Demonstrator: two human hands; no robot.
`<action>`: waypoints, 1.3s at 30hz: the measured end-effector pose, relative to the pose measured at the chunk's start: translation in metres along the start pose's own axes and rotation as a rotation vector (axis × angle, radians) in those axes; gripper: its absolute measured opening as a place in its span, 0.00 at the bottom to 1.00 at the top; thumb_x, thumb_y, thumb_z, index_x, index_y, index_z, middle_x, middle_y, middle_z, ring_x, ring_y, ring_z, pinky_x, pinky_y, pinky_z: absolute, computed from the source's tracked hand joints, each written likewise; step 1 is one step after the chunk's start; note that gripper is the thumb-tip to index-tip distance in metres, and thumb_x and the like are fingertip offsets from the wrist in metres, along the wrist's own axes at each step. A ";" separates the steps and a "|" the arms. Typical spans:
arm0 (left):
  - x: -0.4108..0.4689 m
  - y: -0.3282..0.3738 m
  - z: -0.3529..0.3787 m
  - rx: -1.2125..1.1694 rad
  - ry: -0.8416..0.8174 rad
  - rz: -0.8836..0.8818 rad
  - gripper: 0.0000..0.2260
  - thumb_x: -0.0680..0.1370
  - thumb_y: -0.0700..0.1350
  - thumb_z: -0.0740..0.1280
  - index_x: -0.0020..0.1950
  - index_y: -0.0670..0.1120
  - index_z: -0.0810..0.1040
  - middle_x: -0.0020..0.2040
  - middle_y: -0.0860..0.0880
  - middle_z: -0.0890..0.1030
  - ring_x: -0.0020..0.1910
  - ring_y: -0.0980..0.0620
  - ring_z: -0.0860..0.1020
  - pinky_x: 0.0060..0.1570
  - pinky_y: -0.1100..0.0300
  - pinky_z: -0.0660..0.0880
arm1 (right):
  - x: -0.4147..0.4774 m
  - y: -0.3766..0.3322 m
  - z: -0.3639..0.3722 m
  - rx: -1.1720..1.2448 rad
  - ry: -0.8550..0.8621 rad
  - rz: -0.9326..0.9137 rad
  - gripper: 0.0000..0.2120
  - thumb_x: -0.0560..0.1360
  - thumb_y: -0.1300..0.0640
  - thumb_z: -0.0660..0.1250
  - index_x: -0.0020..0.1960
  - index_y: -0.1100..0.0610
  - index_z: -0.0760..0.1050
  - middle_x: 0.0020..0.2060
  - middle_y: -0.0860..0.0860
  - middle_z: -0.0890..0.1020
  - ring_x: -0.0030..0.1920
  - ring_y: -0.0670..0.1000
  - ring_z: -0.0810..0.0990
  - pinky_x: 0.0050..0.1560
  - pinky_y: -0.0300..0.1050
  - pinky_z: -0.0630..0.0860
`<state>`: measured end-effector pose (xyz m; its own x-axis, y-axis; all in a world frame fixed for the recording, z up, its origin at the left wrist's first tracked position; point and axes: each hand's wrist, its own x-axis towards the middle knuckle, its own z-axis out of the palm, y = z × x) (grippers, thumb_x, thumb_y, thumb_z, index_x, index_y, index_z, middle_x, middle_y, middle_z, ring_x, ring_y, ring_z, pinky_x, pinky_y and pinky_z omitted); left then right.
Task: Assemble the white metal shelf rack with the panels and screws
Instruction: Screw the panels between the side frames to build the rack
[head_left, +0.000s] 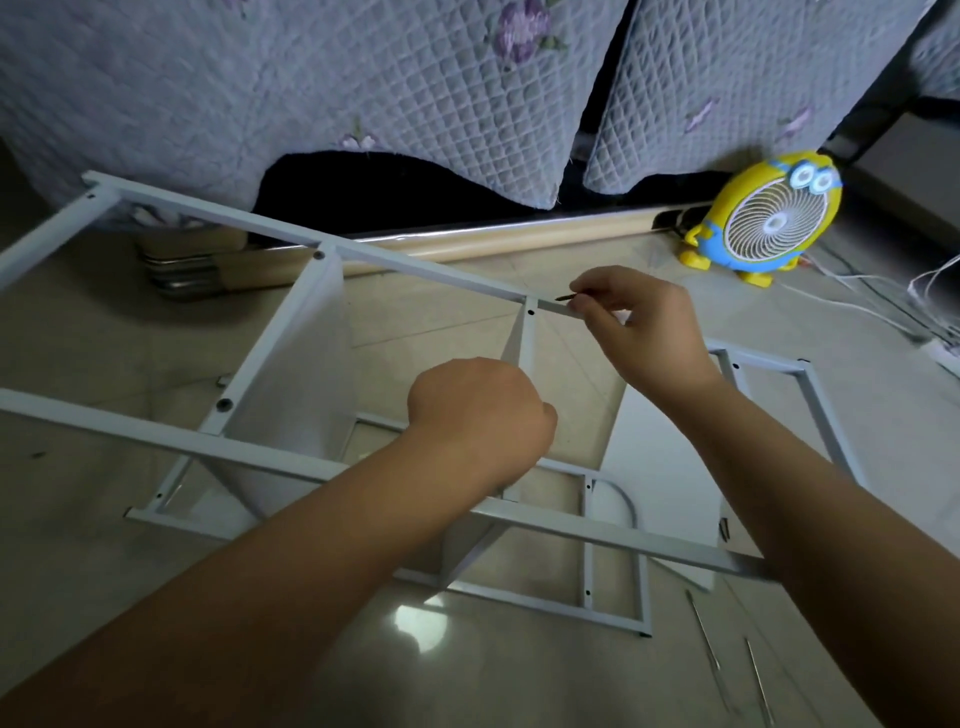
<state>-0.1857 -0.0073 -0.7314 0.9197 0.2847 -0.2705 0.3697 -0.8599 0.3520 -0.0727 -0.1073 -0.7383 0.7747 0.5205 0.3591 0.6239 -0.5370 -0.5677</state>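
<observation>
The white metal rack frame (156, 431) lies on its side on the tiled floor, with two white shelf panels (306, 364) standing between its rails. My right hand (644, 332) pinches a small dark screw (566, 297) just above the far rail (415, 265), next to an empty hole (530, 313) at the panel joint. My left hand (483, 415) is curled around the top edge of the nearer panel (519, 348); the fingers are hidden behind it. A second frame (613, 571) lies flat beneath.
A yellow cartoon fan (769, 218) stands at the back right with white cables (883, 301) and a power strip. A quilted bed cover (363, 78) hangs behind. Thin metal rods (706, 634) lie on the floor at the lower right, beside a flat white panel (670, 457).
</observation>
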 end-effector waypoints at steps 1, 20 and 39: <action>0.000 0.000 0.000 -0.006 -0.001 -0.004 0.16 0.78 0.47 0.55 0.30 0.45 0.65 0.31 0.50 0.67 0.29 0.53 0.64 0.27 0.61 0.57 | -0.002 -0.001 -0.001 -0.007 -0.013 -0.030 0.07 0.74 0.67 0.64 0.50 0.63 0.79 0.39 0.49 0.78 0.40 0.47 0.77 0.42 0.23 0.68; 0.000 -0.004 0.004 -0.072 0.012 -0.005 0.17 0.78 0.46 0.55 0.29 0.45 0.64 0.29 0.50 0.66 0.28 0.54 0.64 0.28 0.62 0.59 | 0.033 -0.024 -0.008 -0.428 -0.443 -0.384 0.09 0.76 0.66 0.60 0.49 0.65 0.79 0.43 0.57 0.83 0.44 0.57 0.79 0.45 0.46 0.72; -0.003 -0.005 0.011 -0.100 0.026 0.003 0.18 0.79 0.47 0.55 0.29 0.45 0.65 0.29 0.50 0.67 0.29 0.55 0.66 0.29 0.64 0.62 | 0.043 -0.043 -0.009 -0.668 -0.658 -0.352 0.10 0.78 0.62 0.58 0.53 0.61 0.78 0.46 0.55 0.81 0.47 0.53 0.77 0.49 0.46 0.73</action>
<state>-0.1921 -0.0083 -0.7428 0.9234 0.2946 -0.2461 0.3773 -0.8144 0.4408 -0.0650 -0.0678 -0.6914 0.4499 0.8769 -0.1691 0.8930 -0.4394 0.0971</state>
